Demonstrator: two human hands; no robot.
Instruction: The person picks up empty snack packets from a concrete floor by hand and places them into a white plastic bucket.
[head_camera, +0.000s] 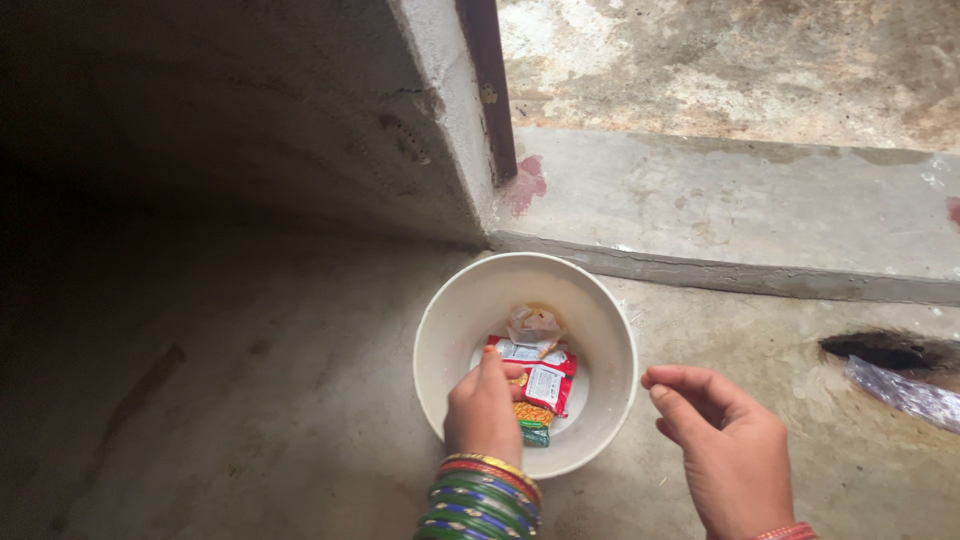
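Left hand (484, 407) fingers apparently pinch red sachets (540, 372) inside white bowl (450, 310). Right hand (722, 443) beside rim, loosely curled, empty.

A bowl (525, 365) stands on the floor (250, 400), just before a raised step (720, 210) and right of a wall corner (440, 130). Several packets (535, 375) lie in the bowl. The left hand (483, 410) reaches into the bowl onto the packets; the right hand (722, 445) hangs just right of the bowl. A plastic scrap (905, 392) lies far right on the floor.
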